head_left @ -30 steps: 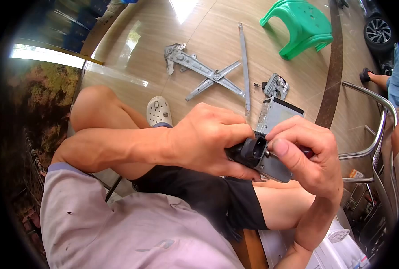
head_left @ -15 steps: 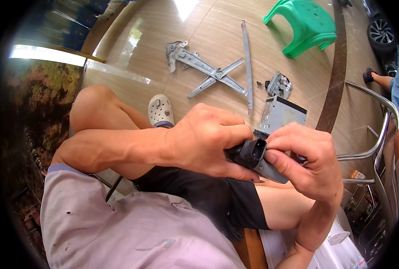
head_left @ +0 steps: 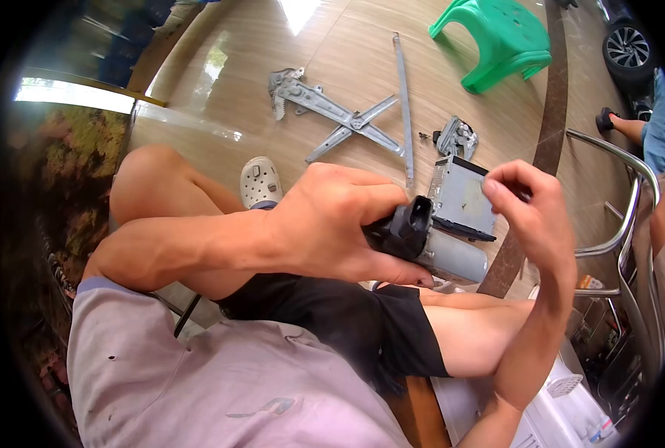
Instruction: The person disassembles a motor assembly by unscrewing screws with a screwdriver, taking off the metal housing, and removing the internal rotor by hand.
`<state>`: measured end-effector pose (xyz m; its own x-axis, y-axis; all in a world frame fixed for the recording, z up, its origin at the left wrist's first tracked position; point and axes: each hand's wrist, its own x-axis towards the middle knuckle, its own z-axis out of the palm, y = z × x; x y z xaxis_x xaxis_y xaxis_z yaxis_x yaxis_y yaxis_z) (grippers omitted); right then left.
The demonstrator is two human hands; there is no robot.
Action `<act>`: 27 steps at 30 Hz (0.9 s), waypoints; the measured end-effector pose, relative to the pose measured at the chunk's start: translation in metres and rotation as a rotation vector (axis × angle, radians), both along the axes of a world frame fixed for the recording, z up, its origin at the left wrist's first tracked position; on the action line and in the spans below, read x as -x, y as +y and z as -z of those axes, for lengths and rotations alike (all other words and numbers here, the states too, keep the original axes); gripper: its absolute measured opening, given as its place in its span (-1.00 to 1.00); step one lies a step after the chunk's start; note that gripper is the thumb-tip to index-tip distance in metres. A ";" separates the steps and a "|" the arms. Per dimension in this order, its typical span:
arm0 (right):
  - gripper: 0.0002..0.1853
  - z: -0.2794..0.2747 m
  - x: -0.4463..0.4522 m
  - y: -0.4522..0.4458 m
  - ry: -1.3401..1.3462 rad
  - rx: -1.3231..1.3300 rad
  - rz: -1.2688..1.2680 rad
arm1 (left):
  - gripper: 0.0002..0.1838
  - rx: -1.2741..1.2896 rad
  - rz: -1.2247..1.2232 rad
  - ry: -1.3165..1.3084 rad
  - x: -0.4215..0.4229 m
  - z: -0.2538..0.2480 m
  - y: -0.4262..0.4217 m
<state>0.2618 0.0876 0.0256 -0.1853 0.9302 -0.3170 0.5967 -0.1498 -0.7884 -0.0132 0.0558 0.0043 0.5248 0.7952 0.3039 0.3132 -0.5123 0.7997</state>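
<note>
My left hand [head_left: 332,220] grips a small electric motor [head_left: 456,255] over my lap. The motor has a grey cylindrical body and a black end with an open connector socket facing up; my fingers and thumb cover part of that end. To the right of the motor, and apart from it, my right hand [head_left: 530,213] is raised with thumb and forefinger pinched together. Whether something tiny sits in that pinch, I cannot make out. Beyond the motor, a flat metal box [head_left: 463,198] with a black edge lies on the floor, partly behind the motor.
A scissor-type window regulator [head_left: 340,118], a long metal rail [head_left: 404,112] and a small metal mechanism [head_left: 456,138] lie on the tiled floor. A green plastic stool [head_left: 500,37] stands beyond. On the right are a tubular metal chair [head_left: 631,216], another person's leg [head_left: 628,131] and a car wheel [head_left: 630,46].
My right hand has come off the motor and lifted up and to the right, uncovering the grey cylinder. My left hand still holds the motor, now turned slightly.
</note>
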 end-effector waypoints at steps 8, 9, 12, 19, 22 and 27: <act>-0.82 0.167 -0.057 0.020 -0.687 0.047 -0.236 | -0.47 0.606 0.016 -0.039 0.002 -0.007 -0.034; -0.83 0.177 -0.060 0.017 -0.740 0.093 -0.281 | -0.46 0.684 0.021 -0.021 0.004 -0.009 -0.039; -0.82 0.194 -0.060 0.018 -0.777 0.112 -0.312 | -0.47 0.712 0.073 0.049 0.011 -0.012 -0.044; -0.80 0.203 -0.060 0.024 -0.717 0.123 -0.364 | -0.50 0.735 0.057 0.059 0.018 -0.012 -0.042; -0.78 0.205 -0.066 0.023 -0.732 0.157 -0.355 | -0.50 0.711 0.046 0.068 0.016 -0.011 -0.041; -0.76 0.190 -0.072 0.033 -0.712 0.058 -0.359 | -0.57 0.708 0.070 0.095 0.014 -0.010 -0.040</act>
<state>0.3340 0.1205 -0.1640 -0.2049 0.8308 -0.5174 0.9734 0.1179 -0.1963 -0.0268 0.0156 0.0140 0.5801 0.7482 -0.3220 0.3831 0.0982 0.9185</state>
